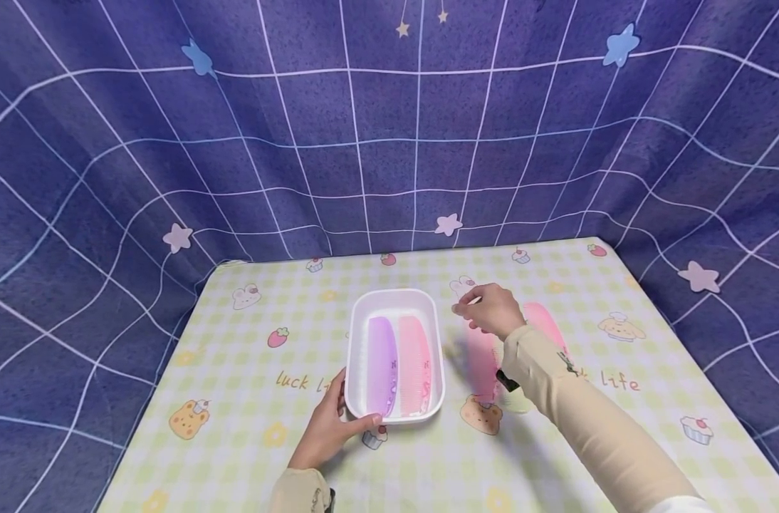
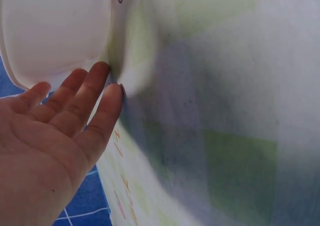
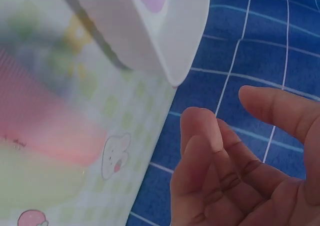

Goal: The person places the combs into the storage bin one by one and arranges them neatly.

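A white plastic tray (image 1: pixel 396 294) sits mid-table with a purple comb (image 1: pixel 379 367) and a pale pink comb (image 1: pixel 414 367) lying side by side in it. My left hand (image 1: pixel 328 431) holds the tray's near left corner, thumb over the near rim and fingers along the left side. In the left wrist view those fingers (image 2: pixel 82 103) reach the tray wall (image 2: pixel 57 33). To the right of the tray, my right hand (image 1: pixel 492 310) hangs over the table, thumb and fingers apart, nothing between them. Below it lies a pink comb (image 1: pixel 481 363).
Another pink comb (image 1: pixel 543 324) lies farther right, partly behind the right forearm. A yellow-green comb (image 1: pixel 516 404) shows under that sleeve. The table has a checked, printed cloth (image 1: pixel 236 370). A dark blue curtain (image 1: pixel 389 164) with a white grid surrounds its back and sides.
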{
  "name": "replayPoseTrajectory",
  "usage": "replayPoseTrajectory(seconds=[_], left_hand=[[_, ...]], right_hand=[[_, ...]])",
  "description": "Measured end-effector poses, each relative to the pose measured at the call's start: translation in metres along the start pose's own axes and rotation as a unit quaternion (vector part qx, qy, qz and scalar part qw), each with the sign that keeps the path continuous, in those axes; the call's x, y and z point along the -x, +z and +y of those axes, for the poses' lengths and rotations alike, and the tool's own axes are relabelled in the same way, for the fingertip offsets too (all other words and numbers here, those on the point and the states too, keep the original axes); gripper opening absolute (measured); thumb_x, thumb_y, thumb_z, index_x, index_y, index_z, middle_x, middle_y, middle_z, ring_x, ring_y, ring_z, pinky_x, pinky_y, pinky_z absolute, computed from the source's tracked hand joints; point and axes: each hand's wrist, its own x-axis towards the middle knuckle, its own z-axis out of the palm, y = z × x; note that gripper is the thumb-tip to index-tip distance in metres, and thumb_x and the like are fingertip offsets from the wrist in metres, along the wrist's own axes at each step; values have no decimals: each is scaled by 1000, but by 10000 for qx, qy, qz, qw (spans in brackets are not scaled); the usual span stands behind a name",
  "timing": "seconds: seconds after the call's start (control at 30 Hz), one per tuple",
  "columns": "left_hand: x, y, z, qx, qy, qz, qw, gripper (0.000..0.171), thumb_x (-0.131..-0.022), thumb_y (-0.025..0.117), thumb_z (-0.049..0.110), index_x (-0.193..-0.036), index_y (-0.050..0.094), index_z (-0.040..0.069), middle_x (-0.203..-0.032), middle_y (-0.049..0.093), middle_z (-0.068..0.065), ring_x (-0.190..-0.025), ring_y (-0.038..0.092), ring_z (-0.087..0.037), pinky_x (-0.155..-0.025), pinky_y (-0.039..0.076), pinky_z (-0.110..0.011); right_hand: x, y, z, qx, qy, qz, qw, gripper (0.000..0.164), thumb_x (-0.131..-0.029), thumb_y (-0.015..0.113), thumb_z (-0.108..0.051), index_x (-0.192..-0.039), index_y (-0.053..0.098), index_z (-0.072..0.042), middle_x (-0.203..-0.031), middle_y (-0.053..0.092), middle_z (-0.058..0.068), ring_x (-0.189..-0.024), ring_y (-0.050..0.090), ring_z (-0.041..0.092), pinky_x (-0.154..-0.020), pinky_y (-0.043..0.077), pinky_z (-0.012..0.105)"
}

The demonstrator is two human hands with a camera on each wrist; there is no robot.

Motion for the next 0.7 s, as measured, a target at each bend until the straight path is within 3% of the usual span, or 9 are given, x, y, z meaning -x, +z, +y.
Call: replayPoseTrajectory(seconds=[0.3, 0.5, 0.7], left_hand=[[0, 0, -1, 6, -18, -23, 10000, 111, -78, 90, 28, -161, 20, 7, -155, 44, -20, -140, 45, -39, -118, 29, -57], [0, 1, 0, 13, -26, -17, 10000, 111, -78, 91, 28, -161, 21, 7, -154, 44, -19, -140, 45, -38, -119, 28, -56], [-1, 1, -2, -59, -13, 40, 10000, 111, -77, 91, 29, -161, 22, 7, -153, 46, -18, -138, 48, -38, -117, 32, -55]], right_hand=[[1, -12, 15, -240, 168, 30, 9996, 29, -94, 71, -25, -113, 72, -3, -93, 74, 10, -82, 72, 24, -73, 61, 39], [2, -17, 27, -264, 228, 87, 9994, 31, -94, 70, -24, -115, 70, 0, -97, 74, 15, -80, 71, 21, -69, 60, 34], [5, -21, 42, -302, 249, 73, 9992, 34, -95, 70, -24, -117, 69, 2, -103, 73, 19, -85, 72, 28, -69, 60, 35]])
